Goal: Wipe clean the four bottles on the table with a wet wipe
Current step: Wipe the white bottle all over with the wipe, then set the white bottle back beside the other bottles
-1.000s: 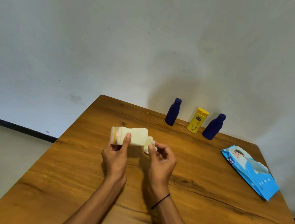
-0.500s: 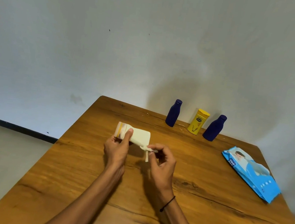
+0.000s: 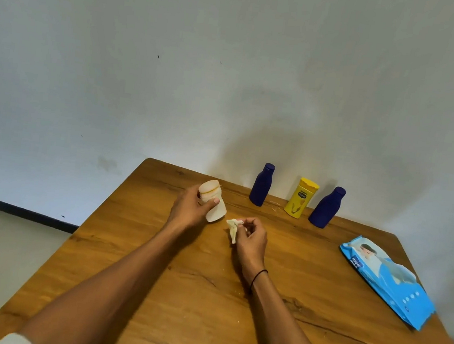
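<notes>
Just left of frame centre, the white bottle tilts in the curled fingers of the left hand. Beside it, apart, the right hand pinches a crumpled wet wipe. Two blue bottles flank a yellow bottle along the table's far edge; the blue wipes pack lies at right, bare wood between.

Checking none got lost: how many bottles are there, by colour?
Blue bottles: 2
Yellow bottle: 1
White bottle: 1, held in the left hand
Total: 4
</notes>
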`<state>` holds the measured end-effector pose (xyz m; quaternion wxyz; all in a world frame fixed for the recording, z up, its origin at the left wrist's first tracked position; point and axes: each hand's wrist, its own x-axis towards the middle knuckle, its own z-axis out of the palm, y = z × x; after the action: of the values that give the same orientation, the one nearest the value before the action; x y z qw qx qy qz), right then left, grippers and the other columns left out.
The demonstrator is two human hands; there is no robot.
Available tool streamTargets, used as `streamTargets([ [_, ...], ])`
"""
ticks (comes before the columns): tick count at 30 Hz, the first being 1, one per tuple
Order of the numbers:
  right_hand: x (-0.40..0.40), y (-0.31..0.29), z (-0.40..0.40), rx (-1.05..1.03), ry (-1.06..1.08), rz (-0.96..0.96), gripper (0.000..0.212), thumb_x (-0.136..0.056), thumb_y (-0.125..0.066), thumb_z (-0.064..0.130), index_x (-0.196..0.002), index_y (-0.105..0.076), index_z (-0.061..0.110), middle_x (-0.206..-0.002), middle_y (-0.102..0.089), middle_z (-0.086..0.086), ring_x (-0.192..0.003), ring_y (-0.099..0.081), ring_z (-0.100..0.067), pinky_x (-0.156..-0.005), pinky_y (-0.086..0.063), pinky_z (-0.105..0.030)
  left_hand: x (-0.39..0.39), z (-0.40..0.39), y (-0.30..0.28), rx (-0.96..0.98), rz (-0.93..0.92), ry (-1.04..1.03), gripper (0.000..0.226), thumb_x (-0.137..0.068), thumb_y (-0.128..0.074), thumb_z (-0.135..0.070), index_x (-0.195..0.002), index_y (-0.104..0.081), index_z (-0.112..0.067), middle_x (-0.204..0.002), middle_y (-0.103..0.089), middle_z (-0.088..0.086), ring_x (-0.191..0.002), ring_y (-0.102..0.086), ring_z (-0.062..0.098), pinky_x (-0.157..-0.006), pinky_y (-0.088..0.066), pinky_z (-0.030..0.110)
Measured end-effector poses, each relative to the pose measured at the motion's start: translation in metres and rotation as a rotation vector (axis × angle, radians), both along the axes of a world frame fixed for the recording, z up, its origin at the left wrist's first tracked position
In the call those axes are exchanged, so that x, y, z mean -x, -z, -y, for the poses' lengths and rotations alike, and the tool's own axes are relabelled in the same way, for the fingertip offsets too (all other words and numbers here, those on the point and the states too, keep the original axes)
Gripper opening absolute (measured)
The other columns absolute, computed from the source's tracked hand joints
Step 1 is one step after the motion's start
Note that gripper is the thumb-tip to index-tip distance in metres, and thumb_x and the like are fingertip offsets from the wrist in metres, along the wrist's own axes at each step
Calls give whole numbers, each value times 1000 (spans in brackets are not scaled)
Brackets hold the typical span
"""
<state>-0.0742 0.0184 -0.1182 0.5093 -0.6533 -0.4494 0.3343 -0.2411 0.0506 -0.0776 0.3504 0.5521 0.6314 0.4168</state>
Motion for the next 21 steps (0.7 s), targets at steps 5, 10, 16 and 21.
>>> streamTargets([
  [5,3,14,-30,-63,-10,187,16,-101,-61,13,-100,-62,29,-99,-65,12,-96,-63,-10,-79,-56,-26,1,-52,2,10,-51,141,59,-96,-72,-36,-148,-48,-20,-145,-59,4,-129,-59,25,-105,-54,48],
  [10,9,18,-50,-119,35,199,20,-101,-60,11,-101,-60,31,-104,-66,13,-98,-63,-6,-86,-59,-30,-11,-94,14,-64,-122,186,49,-100,-68,-31,-143,-47,-24,-141,-61,4,-125,-60,25,-104,-55,51],
  [16,5,26,-51,-146,44,187,20,-101,-60,11,-102,-62,30,-104,-66,15,-97,-64,-5,-83,-61,-32,-24,-124,14,-71,-166,220,55,-99,-70,-19,-147,-44,-23,-145,-59,7,-130,-58,31,-107,-52,49],
  [21,4,28,-53,-164,48,185,22,-100,-61,10,-100,-60,32,-102,-66,13,-96,-65,-8,-81,-61,-34,-31,-136,13,13,-226,223,60,-100,-69,-19,-152,-41,-20,-155,-51,10,-140,-51,34,-111,-47,48],
])
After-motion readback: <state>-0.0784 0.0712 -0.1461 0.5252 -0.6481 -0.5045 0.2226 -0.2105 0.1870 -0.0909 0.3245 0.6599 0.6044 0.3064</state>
